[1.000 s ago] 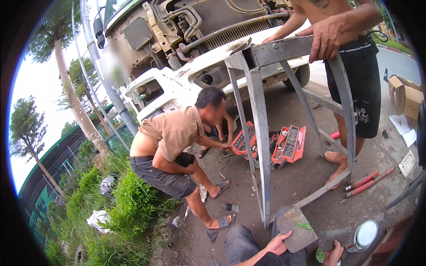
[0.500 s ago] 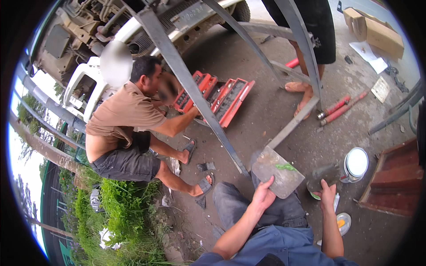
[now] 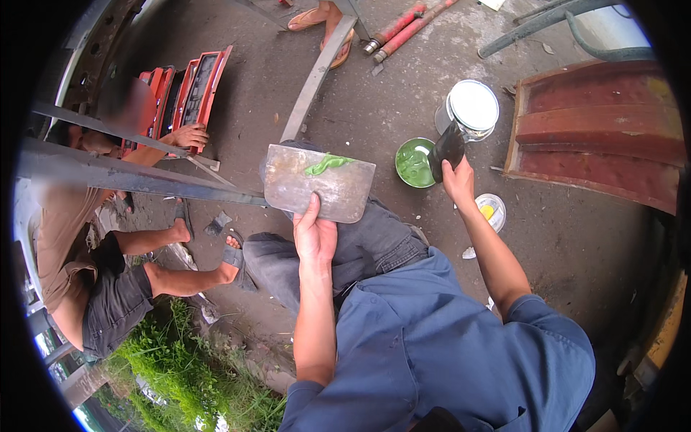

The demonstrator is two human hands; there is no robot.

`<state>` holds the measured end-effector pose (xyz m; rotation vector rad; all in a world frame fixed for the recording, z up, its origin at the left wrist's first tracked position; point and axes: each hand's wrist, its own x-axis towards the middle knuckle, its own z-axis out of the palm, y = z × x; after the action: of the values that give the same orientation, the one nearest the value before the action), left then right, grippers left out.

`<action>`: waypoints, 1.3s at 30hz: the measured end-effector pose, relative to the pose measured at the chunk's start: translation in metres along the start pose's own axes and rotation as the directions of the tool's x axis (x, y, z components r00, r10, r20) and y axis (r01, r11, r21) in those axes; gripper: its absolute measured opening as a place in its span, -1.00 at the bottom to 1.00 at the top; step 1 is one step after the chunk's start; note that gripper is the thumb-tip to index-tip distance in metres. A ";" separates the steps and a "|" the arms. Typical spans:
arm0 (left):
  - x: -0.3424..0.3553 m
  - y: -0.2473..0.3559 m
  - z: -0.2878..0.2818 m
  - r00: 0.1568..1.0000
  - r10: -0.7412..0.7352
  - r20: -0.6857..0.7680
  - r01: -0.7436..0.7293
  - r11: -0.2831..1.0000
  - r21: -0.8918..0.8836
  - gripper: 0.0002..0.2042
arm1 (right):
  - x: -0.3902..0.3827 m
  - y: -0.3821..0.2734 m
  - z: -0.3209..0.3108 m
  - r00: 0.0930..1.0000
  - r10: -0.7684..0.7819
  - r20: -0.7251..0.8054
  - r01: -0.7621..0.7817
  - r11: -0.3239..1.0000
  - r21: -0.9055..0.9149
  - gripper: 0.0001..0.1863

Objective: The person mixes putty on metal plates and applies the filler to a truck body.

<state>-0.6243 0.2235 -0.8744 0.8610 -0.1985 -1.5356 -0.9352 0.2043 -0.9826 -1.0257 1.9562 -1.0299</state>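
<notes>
My left hand point(image 3: 314, 237) grips a flat metal plate point(image 3: 302, 189), thumb on top, with a smear of green paste point(image 3: 325, 164) near its far edge. In my right hand point(image 3: 458, 178) is a dark, flexible-looking spatula point(image 3: 448, 146), held over the edge of an open tin of green paste point(image 3: 412, 162); whether it touches the paste I cannot tell. A white-lidded can point(image 3: 471, 105) stands just behind that tin. A small round container with something yellow point(image 3: 487, 212) sits on the ground beside my right forearm.
A co-worker point(image 3: 72, 245) crouches left, a hand point(image 3: 191, 138) at red toolboxes point(image 3: 194, 101), behind a metal frame point(image 3: 324, 68). Another person's sandaled feet point(image 3: 309, 19) and red cylinders point(image 3: 403, 39) are at the top. A red panel point(image 3: 594, 133) lies right; weeds point(image 3: 173, 360) grow lower left.
My view has tipped down toward my lap and the ground, so the truck has mostly left it. The spatula in my right hand is now more upright beside the green tin.
</notes>
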 end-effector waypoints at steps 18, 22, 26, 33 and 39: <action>0.001 0.006 0.004 0.999 0.008 -0.040 -0.007 0.999 0.040 -0.61 | 0.037 0.065 0.063 0.944 -0.305 0.124 0.329 0.891 -0.314 -0.64; 0.000 0.006 0.006 0.999 0.000 -0.053 0.002 0.999 0.039 -0.59 | 0.037 0.073 0.067 0.933 -0.315 0.173 0.356 0.879 -0.318 -0.63; 0.001 0.006 0.005 0.998 -0.012 -0.059 0.014 0.999 0.031 -0.59 | 0.043 0.078 0.068 0.905 -0.389 0.173 0.420 0.884 -0.208 -0.62; 0.000 0.008 0.008 0.998 -0.018 -0.066 0.020 0.999 0.029 -0.60 | 0.065 0.067 0.056 0.862 -0.243 0.444 0.392 0.875 -0.284 -0.71; 0.001 0.008 0.008 0.998 -0.022 -0.066 0.024 0.999 0.032 -0.61 | 0.090 0.074 0.051 0.804 -0.207 0.557 0.372 0.906 -0.201 -0.71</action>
<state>-0.6227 0.2183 -0.8649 0.9410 -0.1666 -1.5262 -0.9576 0.1371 -1.0883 -1.6317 1.5423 -0.5123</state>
